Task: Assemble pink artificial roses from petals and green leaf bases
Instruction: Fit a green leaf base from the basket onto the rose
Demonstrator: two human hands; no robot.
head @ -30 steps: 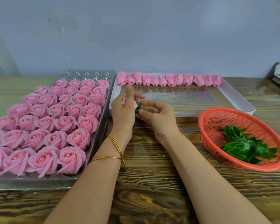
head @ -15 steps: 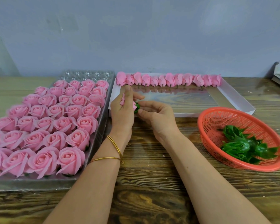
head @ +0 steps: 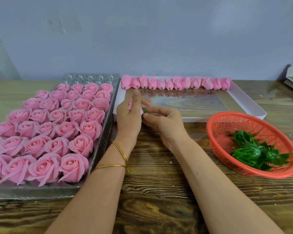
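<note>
Left hand (head: pixel 128 117): fingers curled round a small pink fabric rose bud (head: pixel 130 104).
Right hand (head: pixel 164 122): thumb and forefinger pinched the green plastic leaf base (head: pixel 143 112).
Bud axis: lay roughly sideways between the grips, base end toward the right hand.

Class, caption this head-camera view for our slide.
Left hand holds a pink rose head; right hand pinches its green leaf base.

On wooden desk (head: pixel 159 191): clear plastic tray (head: pixel 41 191) at left, pink artificial roses (head: pixel 66 129) in it. Behind centre, white shallow cardboard box (head: pixel 193 119), pink rosebuds (head: pixel 176 83) in row along far wall. At right, red plastic mesh basket (head: pixel 235 125), green plastic leaf bases (head: pixel 254 151) inside.
</note>
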